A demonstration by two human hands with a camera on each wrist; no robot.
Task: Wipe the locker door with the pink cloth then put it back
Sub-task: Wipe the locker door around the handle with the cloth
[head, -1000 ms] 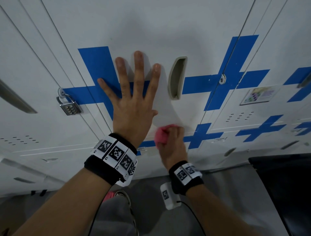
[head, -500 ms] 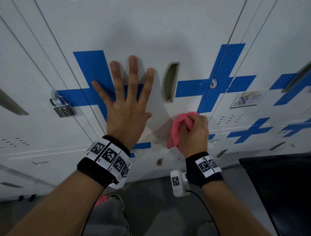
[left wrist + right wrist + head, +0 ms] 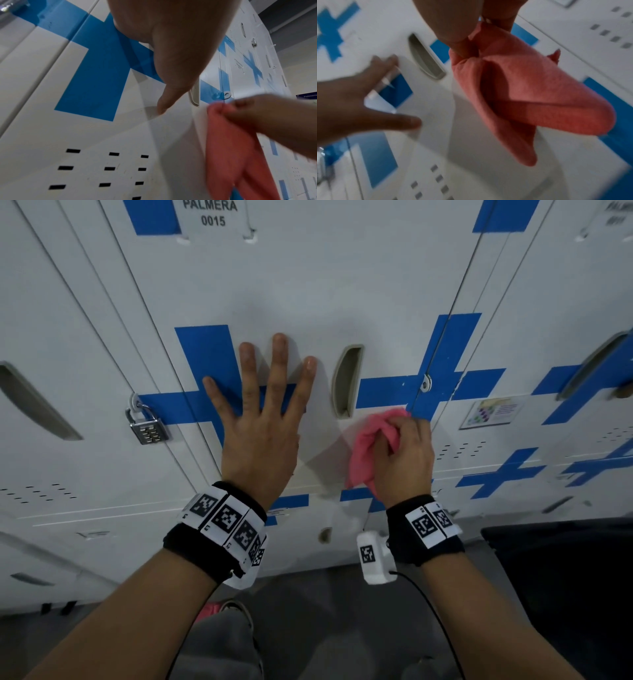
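Fingers [image 3: 416, 436] round pink cloth [image 3: 368, 446] against locker door [image 3: 308, 285].

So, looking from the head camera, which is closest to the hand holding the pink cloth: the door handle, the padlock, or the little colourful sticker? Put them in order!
From the right hand, which grips the pink cloth:
1. Door handle: just up and left of it.
2. Colourful sticker: off to its right, on the next door.
3. Padlock: far left, beyond the left hand.
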